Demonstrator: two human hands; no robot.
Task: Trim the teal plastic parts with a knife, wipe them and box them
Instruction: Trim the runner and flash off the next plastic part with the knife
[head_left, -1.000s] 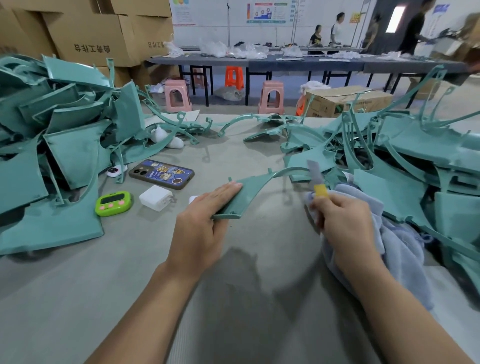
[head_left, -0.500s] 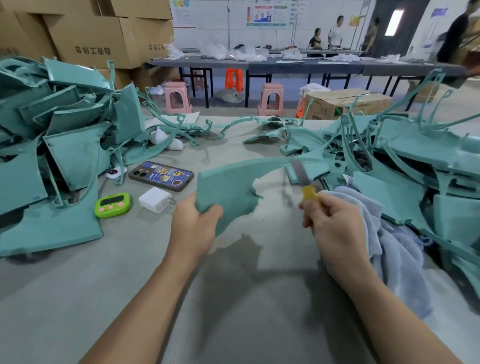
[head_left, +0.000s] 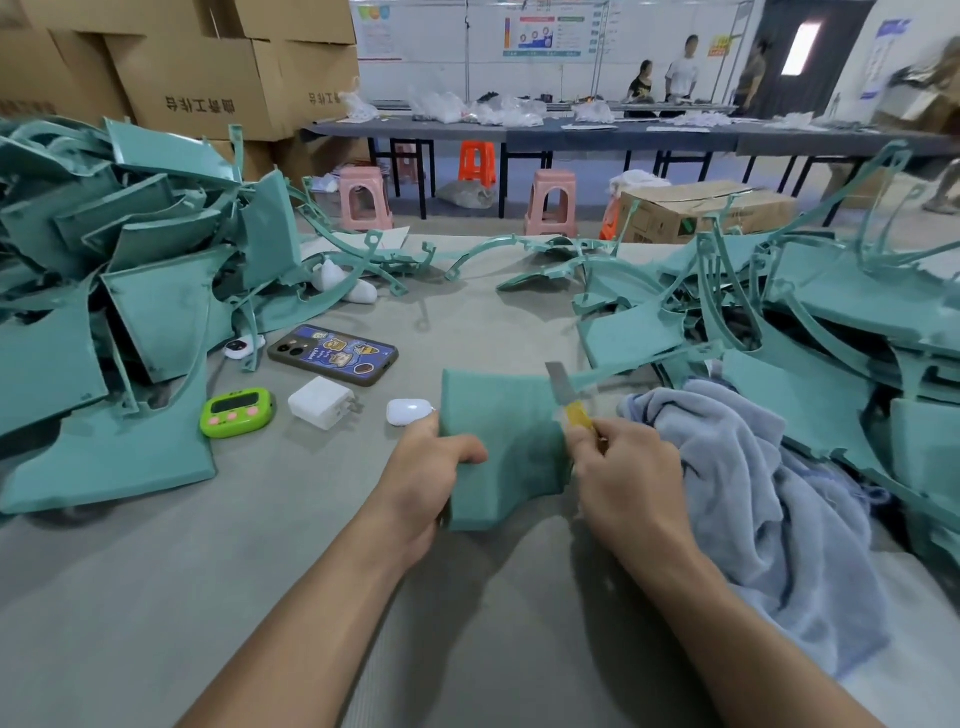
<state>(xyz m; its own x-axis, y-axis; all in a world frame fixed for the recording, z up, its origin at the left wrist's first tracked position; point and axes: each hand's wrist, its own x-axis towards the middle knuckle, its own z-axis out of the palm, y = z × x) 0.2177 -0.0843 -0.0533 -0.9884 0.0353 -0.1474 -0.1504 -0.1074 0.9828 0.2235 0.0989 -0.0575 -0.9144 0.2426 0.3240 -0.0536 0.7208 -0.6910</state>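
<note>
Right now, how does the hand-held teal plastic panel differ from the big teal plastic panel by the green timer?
The hand-held teal plastic panel is held up by the left hand, the yellow-handled knife at its right edge; the big teal plastic panel by the green timer lies on the table, unheld. The held one looks smaller. Both are teal.

Hidden fingers, a blurred blade, cropped heaps

Fingers of the left grip (head_left: 421, 467) vanish behind the teal part (head_left: 504, 431). The right grip (head_left: 623, 467) covers most of the knife (head_left: 569, 400) handle, and the blade is smeared by blur. The left heap (head_left: 104, 312) and right heap (head_left: 831, 322) run off the frame edges, and the wall posters (head_left: 540, 34) are unreadable.
</note>
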